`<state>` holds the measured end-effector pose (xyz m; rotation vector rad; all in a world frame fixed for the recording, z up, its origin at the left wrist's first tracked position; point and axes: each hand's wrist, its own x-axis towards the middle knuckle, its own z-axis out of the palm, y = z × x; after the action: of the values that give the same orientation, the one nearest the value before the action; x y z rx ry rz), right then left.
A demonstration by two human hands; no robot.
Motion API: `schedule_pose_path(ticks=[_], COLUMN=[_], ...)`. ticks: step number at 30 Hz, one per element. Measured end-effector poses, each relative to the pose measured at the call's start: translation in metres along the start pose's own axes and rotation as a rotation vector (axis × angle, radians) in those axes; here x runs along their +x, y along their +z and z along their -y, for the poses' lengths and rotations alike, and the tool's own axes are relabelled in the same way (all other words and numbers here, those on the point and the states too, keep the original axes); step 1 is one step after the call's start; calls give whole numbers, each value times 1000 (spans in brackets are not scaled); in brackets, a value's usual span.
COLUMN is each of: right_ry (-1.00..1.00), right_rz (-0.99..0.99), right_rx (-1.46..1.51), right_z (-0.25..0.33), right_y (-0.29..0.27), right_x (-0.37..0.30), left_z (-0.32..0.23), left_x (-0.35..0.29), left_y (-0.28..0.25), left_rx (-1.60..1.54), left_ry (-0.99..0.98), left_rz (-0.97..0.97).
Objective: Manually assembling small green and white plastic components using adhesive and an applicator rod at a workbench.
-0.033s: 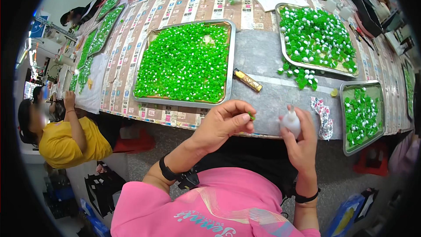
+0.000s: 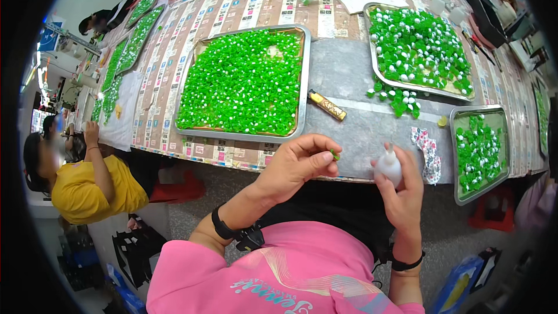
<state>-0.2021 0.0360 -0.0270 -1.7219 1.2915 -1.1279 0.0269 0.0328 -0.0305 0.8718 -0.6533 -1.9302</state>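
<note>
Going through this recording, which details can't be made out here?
In the head view:
Green piece: partly covered by the left hand, too small to tell its shape.
White bottle: lower part hidden by the right hand.
Lilac clothing, far right: wearer cut off by the picture's edge.

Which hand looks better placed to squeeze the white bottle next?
Probably the right hand: it holds the white bottle, while the left hand is occupied, pinching a small green piece.
</note>
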Motion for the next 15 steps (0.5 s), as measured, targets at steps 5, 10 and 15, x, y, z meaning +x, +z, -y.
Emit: schedule_pose_path(ticks=[5, 10, 15], right_ry=[169, 212, 12], right_rz=[-101, -280, -194], right_rx=[154, 270, 84], right_z=[4, 20, 12], right_y=[-27, -25, -28], right_x=[-29, -35, -36], left_z=[13, 19, 19], left_x=[4, 7, 8], left_y=[9, 13, 14], left_rx=[124, 236, 281], left_ry=[28, 49, 51], left_rz=[-25, -48, -62])
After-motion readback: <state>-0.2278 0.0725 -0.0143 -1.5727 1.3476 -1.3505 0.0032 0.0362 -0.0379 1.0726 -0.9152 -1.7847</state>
